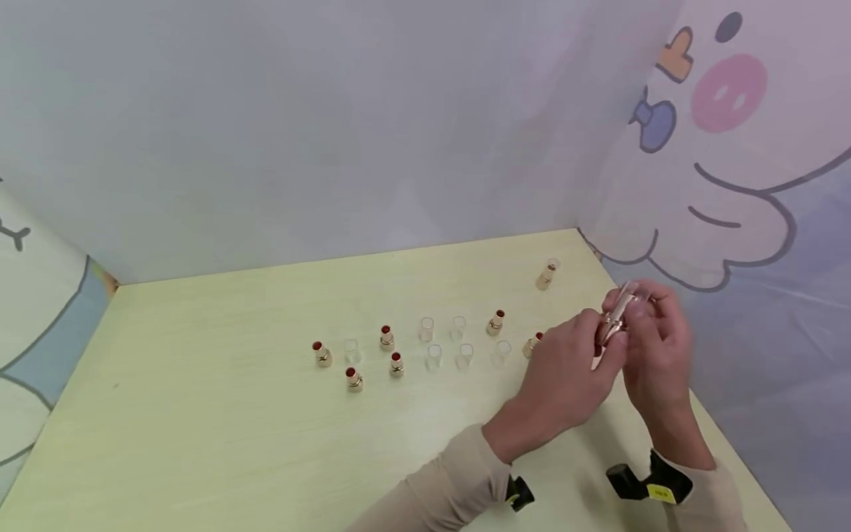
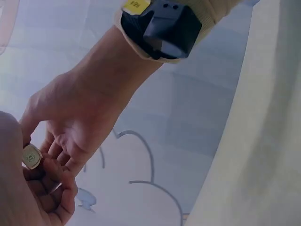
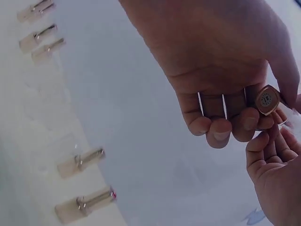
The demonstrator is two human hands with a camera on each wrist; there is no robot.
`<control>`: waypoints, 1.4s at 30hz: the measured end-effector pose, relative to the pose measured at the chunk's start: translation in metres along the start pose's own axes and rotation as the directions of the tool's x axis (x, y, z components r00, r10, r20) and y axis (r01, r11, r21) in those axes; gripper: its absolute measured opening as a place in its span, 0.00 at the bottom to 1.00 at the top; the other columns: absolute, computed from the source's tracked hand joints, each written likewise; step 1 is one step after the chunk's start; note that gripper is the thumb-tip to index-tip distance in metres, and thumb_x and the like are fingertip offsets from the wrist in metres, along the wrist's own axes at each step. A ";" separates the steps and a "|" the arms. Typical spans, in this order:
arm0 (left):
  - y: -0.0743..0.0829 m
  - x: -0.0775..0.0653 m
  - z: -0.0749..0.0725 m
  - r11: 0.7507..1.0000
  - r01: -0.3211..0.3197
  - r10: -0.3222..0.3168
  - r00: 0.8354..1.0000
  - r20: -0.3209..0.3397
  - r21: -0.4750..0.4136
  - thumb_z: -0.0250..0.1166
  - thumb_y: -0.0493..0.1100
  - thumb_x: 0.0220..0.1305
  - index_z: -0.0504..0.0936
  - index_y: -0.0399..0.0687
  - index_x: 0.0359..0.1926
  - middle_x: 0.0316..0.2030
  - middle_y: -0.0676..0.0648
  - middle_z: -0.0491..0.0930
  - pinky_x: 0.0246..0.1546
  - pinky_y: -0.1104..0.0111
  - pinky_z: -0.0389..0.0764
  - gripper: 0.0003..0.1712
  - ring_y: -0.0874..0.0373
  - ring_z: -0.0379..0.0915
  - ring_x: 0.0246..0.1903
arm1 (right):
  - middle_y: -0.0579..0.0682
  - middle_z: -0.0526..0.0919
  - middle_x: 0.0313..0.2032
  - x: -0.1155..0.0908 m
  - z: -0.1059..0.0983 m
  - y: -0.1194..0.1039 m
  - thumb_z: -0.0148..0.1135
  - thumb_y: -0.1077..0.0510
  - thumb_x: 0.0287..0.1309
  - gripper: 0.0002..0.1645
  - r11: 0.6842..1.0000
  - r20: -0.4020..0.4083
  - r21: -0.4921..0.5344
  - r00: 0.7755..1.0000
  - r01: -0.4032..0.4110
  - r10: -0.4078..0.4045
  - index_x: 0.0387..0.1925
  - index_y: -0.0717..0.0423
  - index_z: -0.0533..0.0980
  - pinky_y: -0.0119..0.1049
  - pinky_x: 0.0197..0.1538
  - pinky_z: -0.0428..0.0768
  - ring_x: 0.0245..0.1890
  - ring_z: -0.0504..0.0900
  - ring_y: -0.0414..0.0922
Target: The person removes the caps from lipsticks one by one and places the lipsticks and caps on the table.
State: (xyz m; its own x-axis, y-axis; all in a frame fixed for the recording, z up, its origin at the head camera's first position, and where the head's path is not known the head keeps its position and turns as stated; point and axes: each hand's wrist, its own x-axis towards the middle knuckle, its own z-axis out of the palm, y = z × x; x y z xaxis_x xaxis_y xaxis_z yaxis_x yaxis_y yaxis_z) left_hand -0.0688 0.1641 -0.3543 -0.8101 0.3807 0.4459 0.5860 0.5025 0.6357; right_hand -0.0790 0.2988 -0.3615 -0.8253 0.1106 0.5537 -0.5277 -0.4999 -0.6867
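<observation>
In the head view both hands meet over the right side of the table around a lipstick [image 1: 613, 319] with a gold tube. My left hand [image 1: 565, 362] pinches its lower part between thumb and fingers. The tube's base [image 3: 268, 100], bearing a small round label, shows in the right wrist view, and the base also faces the camera in the left wrist view. A clear cap [image 1: 628, 293] is at the lipstick's upper end, with the thumb and fingers of my right hand [image 1: 658, 347] around it. Fingers hide part of the tube and cap.
Uncapped red lipsticks [image 1: 397, 365] stand on the pale yellow table [image 1: 219, 414], one [image 1: 534, 344] beside my left hand. Several clear caps [image 1: 465, 356] stand among them. A lipstick under a clear cap [image 1: 548, 273] stands at the back right. Printed cloth [image 1: 764, 222] borders the table.
</observation>
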 end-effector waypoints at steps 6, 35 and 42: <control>-0.012 -0.021 -0.057 0.948 -0.305 0.312 0.947 -0.073 0.094 0.62 0.49 0.75 0.75 0.52 0.36 0.28 0.59 0.70 0.33 0.83 0.62 0.10 0.70 0.63 0.28 | 0.63 0.80 0.46 -0.002 0.036 -0.011 0.39 0.79 0.69 0.15 0.994 0.236 0.090 0.969 0.060 -0.080 0.53 0.76 0.67 0.35 0.43 0.86 0.40 0.82 0.51; -0.054 -0.073 -0.183 0.828 -0.358 0.365 0.928 0.070 0.432 0.71 0.51 0.69 0.84 0.49 0.42 0.31 0.58 0.82 0.37 0.71 0.76 0.11 0.66 0.73 0.28 | 0.32 0.83 0.43 0.000 0.109 -0.005 0.70 0.56 0.67 0.15 0.498 0.677 -0.707 0.684 0.502 0.271 0.53 0.45 0.81 0.18 0.46 0.77 0.39 0.80 0.28; -0.062 -0.070 -0.184 0.824 -0.419 0.422 0.903 0.079 0.381 0.72 0.49 0.68 0.84 0.49 0.36 0.23 0.60 0.77 0.29 0.76 0.66 0.10 0.69 0.63 0.21 | 0.30 0.80 0.38 0.001 0.104 0.001 0.67 0.50 0.70 0.08 0.487 0.703 -0.680 0.675 0.548 0.222 0.49 0.43 0.82 0.17 0.41 0.72 0.35 0.73 0.27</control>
State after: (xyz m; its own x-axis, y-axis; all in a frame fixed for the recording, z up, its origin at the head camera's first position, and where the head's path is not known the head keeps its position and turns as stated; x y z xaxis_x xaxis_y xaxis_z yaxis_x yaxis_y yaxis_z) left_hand -0.0517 -0.0370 -0.3089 -0.4829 0.6175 0.6209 0.8291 0.5506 0.0972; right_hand -0.0595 0.2090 -0.3124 -0.5330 -0.6404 0.5530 -0.8461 0.4009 -0.3512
